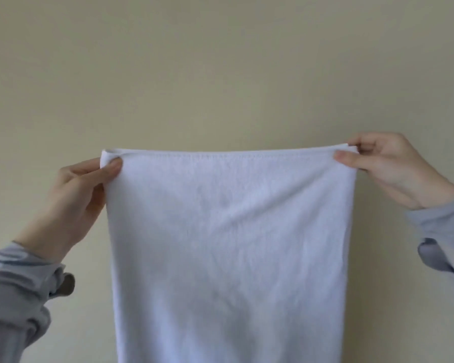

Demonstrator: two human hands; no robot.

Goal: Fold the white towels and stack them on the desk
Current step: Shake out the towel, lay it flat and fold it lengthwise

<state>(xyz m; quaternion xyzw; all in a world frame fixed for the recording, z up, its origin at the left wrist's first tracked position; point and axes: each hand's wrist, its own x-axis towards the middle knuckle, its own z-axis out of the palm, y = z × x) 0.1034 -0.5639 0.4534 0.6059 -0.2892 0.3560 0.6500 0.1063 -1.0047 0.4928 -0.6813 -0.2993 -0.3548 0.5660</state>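
A white towel [228,244] hangs spread out in the air in front of me, its hemmed top edge stretched level. My left hand [74,200] pinches the top left corner between thumb and fingers. My right hand [388,166] pinches the top right corner the same way. The towel's lower part runs out of the bottom of the view. The desk and any other towels are hidden from view.
A plain beige wall [220,61] fills the background behind the towel. Grey sleeves cover both of my forearms at the left and right edges.
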